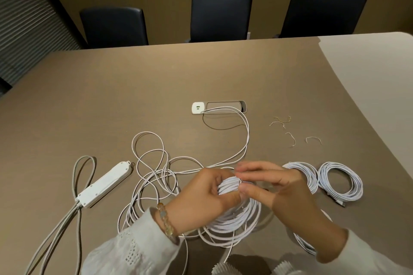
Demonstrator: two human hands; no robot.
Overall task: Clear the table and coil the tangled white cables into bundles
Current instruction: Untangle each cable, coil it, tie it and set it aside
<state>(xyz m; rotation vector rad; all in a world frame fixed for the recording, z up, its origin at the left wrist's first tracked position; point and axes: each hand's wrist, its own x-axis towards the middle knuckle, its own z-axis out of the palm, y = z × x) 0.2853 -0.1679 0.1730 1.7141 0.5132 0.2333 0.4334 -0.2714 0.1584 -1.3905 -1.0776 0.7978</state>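
- while our left hand [206, 190] grips the half-wound cable coil [237, 212] near the table [111, 96] edge, right hand [274, 183] fingers pinch its top strands.
- two finished bundles [339, 181] lie right.

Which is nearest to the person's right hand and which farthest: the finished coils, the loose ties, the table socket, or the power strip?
From the right hand, in the head view:
1. Finished coils, just to its right, nearly touching the wrist.
2. Loose ties, beyond it and slightly right.
3. Table socket, farther back and to the left.
4. Power strip, far left, past the left hand.
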